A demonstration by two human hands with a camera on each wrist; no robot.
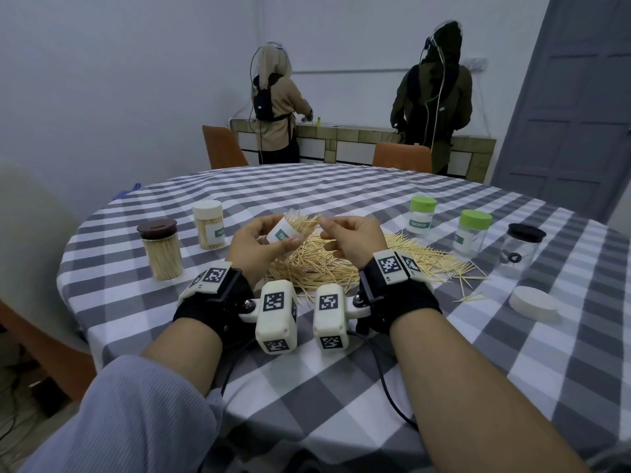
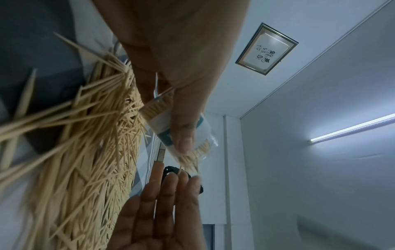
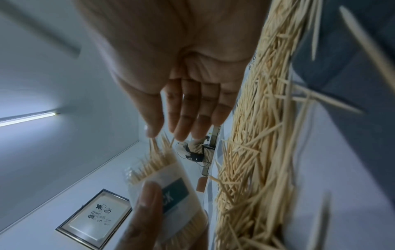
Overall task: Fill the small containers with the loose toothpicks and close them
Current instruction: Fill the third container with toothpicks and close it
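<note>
Above the checked counter (image 1: 307,387), the left hand (image 1: 259,245) grips a small open container (image 1: 285,233), tilted with toothpicks bristling from its mouth. The right hand (image 1: 351,240) has its fingertips at those tips; whether it pinches any I cannot tell. Beneath lies the loose toothpick pile (image 1: 341,264), a white lid (image 1: 534,303) to the right, closed jars (image 1: 162,249) beyond.
</note>
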